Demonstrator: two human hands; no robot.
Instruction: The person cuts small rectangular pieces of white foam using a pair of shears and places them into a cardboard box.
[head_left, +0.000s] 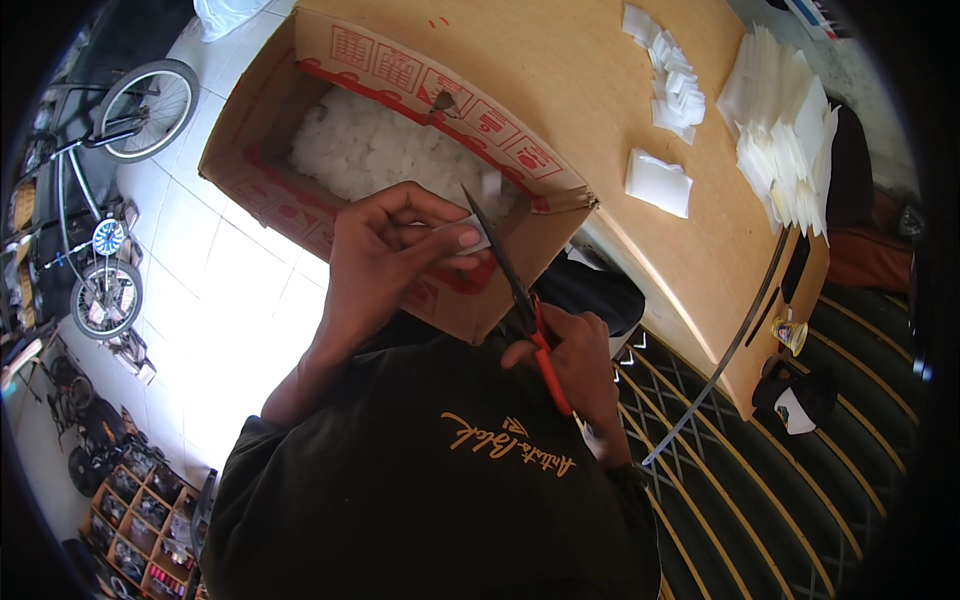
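Note:
Over the near side of a cardboard box, my left hand pinches a small white piece of sheet between thumb and fingers. Red-handled scissors are gripped in my right hand, just right of the box. Their dark blades point up and away, beside the piece's right edge; whether they touch it I cannot tell. Many small white cut pieces fill the bottom of the box, which has red print on its inner flaps.
On the wooden table lie a small white stack, a row of white pieces and a large pile of off-white sheets. A cap is by the table's near right corner. A bicycle stands on the tiled floor at left.

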